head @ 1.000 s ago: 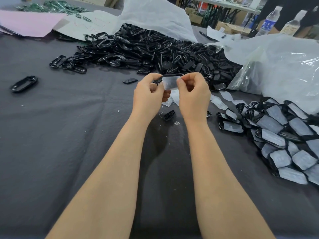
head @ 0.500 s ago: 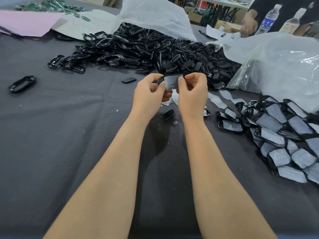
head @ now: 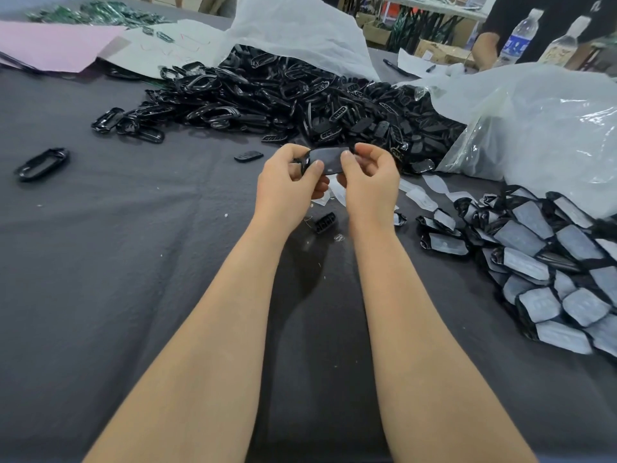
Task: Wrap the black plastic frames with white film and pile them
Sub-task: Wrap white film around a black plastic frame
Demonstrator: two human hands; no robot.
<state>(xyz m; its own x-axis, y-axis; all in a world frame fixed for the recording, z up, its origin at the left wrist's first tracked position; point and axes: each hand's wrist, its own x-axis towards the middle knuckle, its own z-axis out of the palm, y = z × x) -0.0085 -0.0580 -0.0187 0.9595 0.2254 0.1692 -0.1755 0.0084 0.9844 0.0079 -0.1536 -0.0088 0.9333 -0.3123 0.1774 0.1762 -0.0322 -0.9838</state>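
in the head view, my left hand and my right hand both pinch one small black plastic frame, thumbs on its face and fingers curled behind, above the dark grey cloth table. i cannot tell if film covers it fully. the pile of white-film-wrapped frames at my right is done. the big heap of bare black frames behind waits, so i judge that much work is left.

Nothing legible — the blue label on the water bottle carries print, seemingly, but too blurred to read.
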